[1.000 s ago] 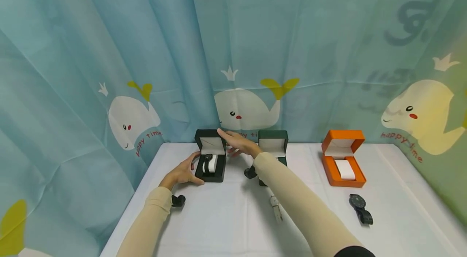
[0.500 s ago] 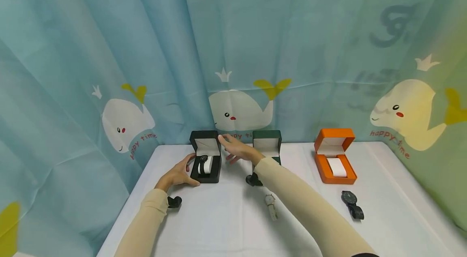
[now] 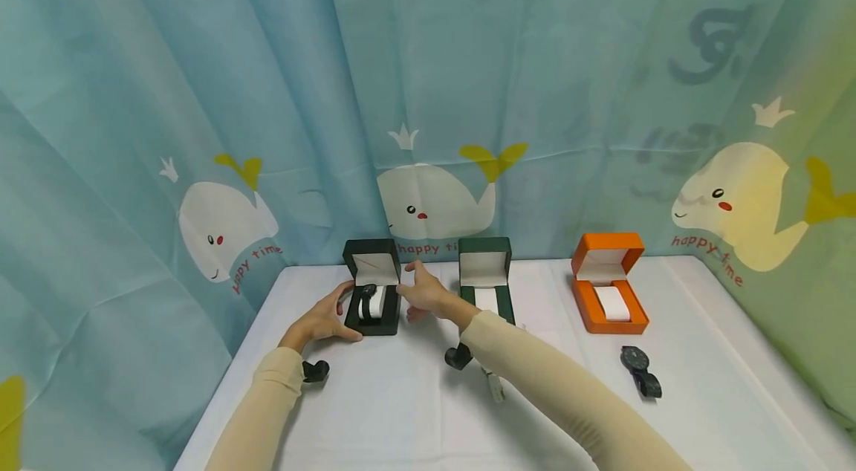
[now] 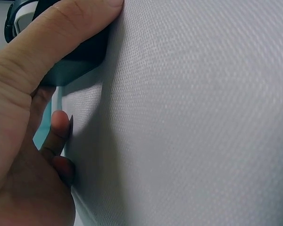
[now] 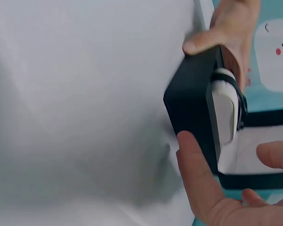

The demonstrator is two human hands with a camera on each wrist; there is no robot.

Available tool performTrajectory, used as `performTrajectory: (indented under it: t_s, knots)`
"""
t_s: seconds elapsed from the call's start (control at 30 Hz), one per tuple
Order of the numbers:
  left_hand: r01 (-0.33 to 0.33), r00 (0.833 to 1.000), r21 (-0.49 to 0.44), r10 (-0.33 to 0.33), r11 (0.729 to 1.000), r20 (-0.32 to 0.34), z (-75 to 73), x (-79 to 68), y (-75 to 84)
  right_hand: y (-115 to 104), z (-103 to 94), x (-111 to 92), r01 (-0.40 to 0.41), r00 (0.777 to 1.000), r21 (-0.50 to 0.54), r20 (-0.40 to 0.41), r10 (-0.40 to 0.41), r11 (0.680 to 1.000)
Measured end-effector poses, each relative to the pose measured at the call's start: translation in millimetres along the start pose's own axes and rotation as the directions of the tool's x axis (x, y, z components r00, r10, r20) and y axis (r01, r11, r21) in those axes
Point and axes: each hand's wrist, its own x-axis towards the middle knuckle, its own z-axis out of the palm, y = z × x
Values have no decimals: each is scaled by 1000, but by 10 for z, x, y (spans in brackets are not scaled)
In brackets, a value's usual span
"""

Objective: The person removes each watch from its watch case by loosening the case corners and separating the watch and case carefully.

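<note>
A black watch box [image 3: 391, 316] stands with its lid [image 3: 371, 247] up, and a black watch [image 3: 366, 300] sits round the white cushion inside. My left hand [image 3: 324, 319] grips the box's left side, thumb along the front and fingers toward the back. In the left wrist view the thumb [image 4: 61, 28] lies across the dark box wall [image 4: 85, 61]. At the box's right side is my right hand [image 3: 428, 293], its fingers spread. In the right wrist view its thumb [image 5: 195, 169] touches the box's dark side [image 5: 193, 99]; another finger is near the lid.
Right of my right hand, a green watch box [image 3: 484, 244] stands raised-lidded with a white cushion. Farther right is an orange watch box [image 3: 591, 319], also with a bare cushion. On the white table lie a white-strapped watch [image 3: 495, 386], partly under my right sleeve, and a black watch [image 3: 640, 371].
My right hand has come down from beside the raised lid to the right side of the box's base. The left hand keeps its grip. The head view has shifted slightly.
</note>
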Motion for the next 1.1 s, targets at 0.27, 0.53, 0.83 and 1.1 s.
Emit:
performTrajectory:
  t_s: [0.27, 0.53, 0.83, 1.1]
  knots:
    - [-6, 1000, -10, 6, 1000, 3, -7, 6, 5, 41, 213, -34, 29, 999, -53, -36, -31, 998]
    - [19, 1000, -7, -19, 1000, 14, -11, 12, 11, 26, 361, -4, 53, 993, -143, -95, -67, 988]
    - [17, 1000, -5, -17, 1000, 0, -12, 18, 0, 80, 410, 63, 89, 980, -267, -150, -132, 960]
    - [18, 1000, 3, -18, 1000, -5, -12, 5, -2, 97, 452, 71, 80, 970, -305, -196, -144, 949]
